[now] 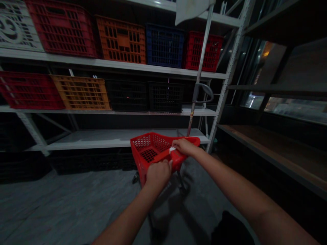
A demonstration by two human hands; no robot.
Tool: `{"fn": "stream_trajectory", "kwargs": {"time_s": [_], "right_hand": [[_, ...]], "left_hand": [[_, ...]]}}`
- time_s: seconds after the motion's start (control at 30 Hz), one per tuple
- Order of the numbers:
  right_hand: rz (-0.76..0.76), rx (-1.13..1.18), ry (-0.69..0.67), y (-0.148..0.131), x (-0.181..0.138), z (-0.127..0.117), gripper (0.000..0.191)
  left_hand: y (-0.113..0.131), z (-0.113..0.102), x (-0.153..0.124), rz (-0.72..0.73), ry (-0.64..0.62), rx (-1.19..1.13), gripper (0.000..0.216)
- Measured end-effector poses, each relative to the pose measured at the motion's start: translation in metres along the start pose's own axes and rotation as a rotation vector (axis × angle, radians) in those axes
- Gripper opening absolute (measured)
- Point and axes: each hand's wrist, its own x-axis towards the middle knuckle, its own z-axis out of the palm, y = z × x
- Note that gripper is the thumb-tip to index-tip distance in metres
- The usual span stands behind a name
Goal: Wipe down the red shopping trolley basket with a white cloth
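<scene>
A red plastic shopping cart (139,160) with a perforated basket stands on dark legs in front of me. My left hand (158,173) is closed around the near edge of the cart, at its handle bar (162,156). My right hand (184,146) lies farther along on the red plastic, its fingers curled down over a small white wad (172,149) that looks like cloth or tissue. Most of the wad is hidden under the fingers. Behind my right hand rises a metal pole (203,58) with a grey loop handle (204,93) and a whitish flag-like piece (191,10) on top.
White metal shelving (102,137) spans the background. It bears red, orange (121,39), blue (165,46), yellow (83,92) and black crates. Wooden shelves (276,143) stand close on the right. Grey concrete floor (63,207) lies to the left of the cart.
</scene>
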Motion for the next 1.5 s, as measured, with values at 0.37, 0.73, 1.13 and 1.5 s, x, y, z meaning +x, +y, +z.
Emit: {"fn": "stream_trajectory", "kwargs": {"time_s": [0.37,0.73,1.13,1.5], "right_hand": [[-0.092,0.119,-0.582,-0.039,0.055,0.007,0.022],[0.183,-0.158,-0.375,-0.017,0.017,-0.018,0.023],[0.033,0.063,0.458,-0.111,-0.046,0.070,0.025],[0.299,0.261,1.027,-0.030,-0.103,0.093,0.022]], "left_hand": [[-0.019,-0.009,-0.015,-0.072,-0.044,0.001,0.052],[-0.048,-0.013,-0.028,-0.045,-0.001,0.022,0.054],[-0.052,-0.019,-0.013,-0.039,-0.184,0.015,0.058],[-0.057,-0.017,-0.007,-0.031,-0.192,0.091,0.057]]}}
